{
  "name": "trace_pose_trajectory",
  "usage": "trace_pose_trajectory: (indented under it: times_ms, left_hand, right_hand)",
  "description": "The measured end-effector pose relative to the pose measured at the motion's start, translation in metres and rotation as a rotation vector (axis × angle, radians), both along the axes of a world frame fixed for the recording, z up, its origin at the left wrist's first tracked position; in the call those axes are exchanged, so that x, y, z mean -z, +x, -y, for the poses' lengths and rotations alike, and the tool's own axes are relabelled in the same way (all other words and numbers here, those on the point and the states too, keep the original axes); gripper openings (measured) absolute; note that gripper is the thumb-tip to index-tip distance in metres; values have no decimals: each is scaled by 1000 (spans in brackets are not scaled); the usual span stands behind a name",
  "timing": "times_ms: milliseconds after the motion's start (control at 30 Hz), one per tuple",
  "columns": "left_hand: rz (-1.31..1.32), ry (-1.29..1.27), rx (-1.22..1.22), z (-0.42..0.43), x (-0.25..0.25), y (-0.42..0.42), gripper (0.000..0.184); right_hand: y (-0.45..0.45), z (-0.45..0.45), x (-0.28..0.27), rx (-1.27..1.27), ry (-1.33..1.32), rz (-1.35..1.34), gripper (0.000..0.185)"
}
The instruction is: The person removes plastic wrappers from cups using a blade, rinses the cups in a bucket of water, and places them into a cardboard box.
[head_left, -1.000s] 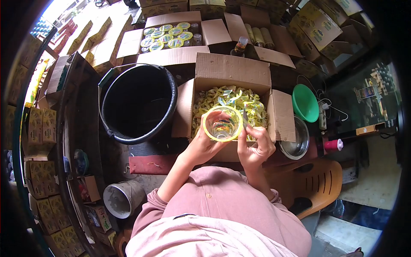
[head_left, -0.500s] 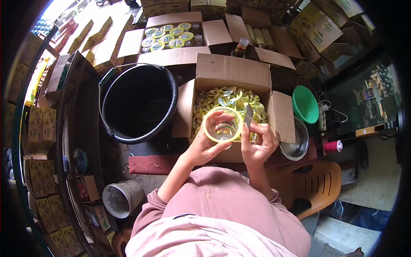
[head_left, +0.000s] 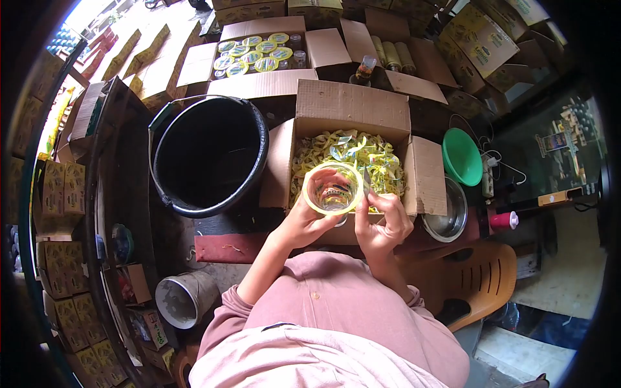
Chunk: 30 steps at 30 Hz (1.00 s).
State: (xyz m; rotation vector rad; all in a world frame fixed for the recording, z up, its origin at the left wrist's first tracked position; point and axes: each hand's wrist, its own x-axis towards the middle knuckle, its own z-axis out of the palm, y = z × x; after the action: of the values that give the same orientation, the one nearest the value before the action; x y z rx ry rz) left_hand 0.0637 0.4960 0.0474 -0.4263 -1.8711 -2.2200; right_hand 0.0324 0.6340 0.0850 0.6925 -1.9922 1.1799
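Observation:
A clear plastic cup (head_left: 334, 189) with a yellow rim is in my left hand (head_left: 299, 225), whose fingers wrap round its side. The cup's open mouth faces me. My right hand (head_left: 383, 225) pinches a small flat metal blade (head_left: 367, 180), held upright beside the right edge of the rim. Whether the blade touches the rim I cannot tell. Both hands are above the near side of an open cardboard box (head_left: 352, 107). Inside it lies a heap of yellow and green plastic strips (head_left: 380, 158).
A large black bucket (head_left: 260, 152) stands left of the box. To the right are a green bowl (head_left: 462, 157) and a metal bowl (head_left: 460, 216). Behind, another carton (head_left: 262, 84) holds yellow-lidded cups. An orange plastic chair (head_left: 482, 278) stands at lower right, a grey bucket (head_left: 207, 291) at lower left.
The cup has shifted slightly left. My right hand has moved a little left and down, and the blade now sits lower, close to the cup's rim.

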Motion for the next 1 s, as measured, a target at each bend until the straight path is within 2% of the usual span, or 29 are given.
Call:
trace_pose_trajectory:
  times_ms: [133, 333, 533, 633, 733, 833, 1000]
  left_hand:
    - [-1, -118, -16, 5, -3, 1, 66]
    - [-6, -159, -13, 10, 2, -1, 66]
    - [24, 79, -31, 1, 2, 0, 67]
    - [-61, -9, -107, -4, 3, -5, 72]
    - [-18, -54, -144, -6, 4, -5, 76]
    - [-8, -13, -180, -8, 0, -5, 74]
    - [-35, -92, -147, -3, 1, -4, 70]
  right_hand:
    - [-2, 1, -6, -15, 7, 20, 15]
    - [-2, 1, -6, -9, 42, 19, 16]
    - [-2, 4, -3, -5, 35, -5, 15]
    - [0, 4, -2, 3, 26, 7, 15]
    - [2, 2, 0, 12, 27, 18, 15]
    - [5, 1, 0, 9, 35, 30, 14]
    - [5, 1, 0, 10, 41, 47, 14]
